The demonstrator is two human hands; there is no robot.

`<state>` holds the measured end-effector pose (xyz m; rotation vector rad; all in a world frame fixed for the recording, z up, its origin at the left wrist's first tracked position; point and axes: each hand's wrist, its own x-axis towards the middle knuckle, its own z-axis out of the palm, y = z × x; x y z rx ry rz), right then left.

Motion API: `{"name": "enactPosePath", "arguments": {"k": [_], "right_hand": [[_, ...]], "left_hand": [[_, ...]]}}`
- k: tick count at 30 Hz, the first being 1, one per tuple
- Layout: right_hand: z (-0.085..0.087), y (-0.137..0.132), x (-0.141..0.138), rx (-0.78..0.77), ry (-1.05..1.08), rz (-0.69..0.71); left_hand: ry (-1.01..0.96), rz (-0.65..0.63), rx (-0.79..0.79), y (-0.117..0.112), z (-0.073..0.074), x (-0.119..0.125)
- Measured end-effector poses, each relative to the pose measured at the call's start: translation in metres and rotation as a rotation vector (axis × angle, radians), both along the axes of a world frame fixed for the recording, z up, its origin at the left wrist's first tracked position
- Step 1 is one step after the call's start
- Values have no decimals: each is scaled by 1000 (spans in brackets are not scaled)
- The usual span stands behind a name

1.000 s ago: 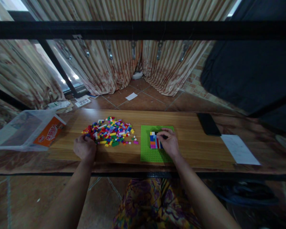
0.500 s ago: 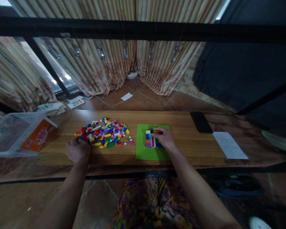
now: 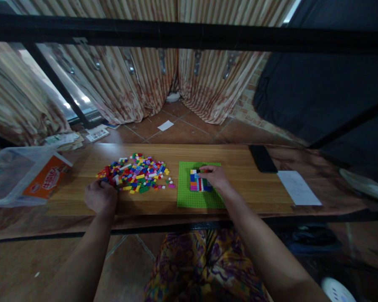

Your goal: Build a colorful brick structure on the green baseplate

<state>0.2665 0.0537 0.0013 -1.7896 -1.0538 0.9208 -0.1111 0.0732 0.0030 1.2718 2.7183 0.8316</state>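
The left hand (image 3: 101,199) was curled at the left end of the loose bricks (image 3: 143,174) on the table (image 3: 255,197); whether it pinched any, I could not tell. The right hand (image 3: 218,178) bent over the block (image 3: 198,183) on the green plate (image 3: 184,199), its grip likewise unclear.

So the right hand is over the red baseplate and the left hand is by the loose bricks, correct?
The colour is off: in the head view, the baseplate is green. The right hand is over it, and the left hand is by the loose bricks.
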Motion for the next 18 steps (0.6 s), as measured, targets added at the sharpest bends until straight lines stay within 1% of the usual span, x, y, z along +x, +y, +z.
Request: {"name": "enactPosePath", "arguments": {"k": [4,7,12,15,18], "right_hand": [[-4,-1,0,46,-73,20],[-5,-4,1,101,-69,45],[-7,-10,6,151,68,73],[-8,-12,16,194,165,33],[-11,-13,28,201,203,-10]], "left_hand": [[-5,0,4,1,-2,-1],[-12,-3,0,0,1,0],[-38,-8,-6,-2,9,4],[-42,-12,-25,-3,11,5],[-18,-22,-27,-3,10,4]]}}
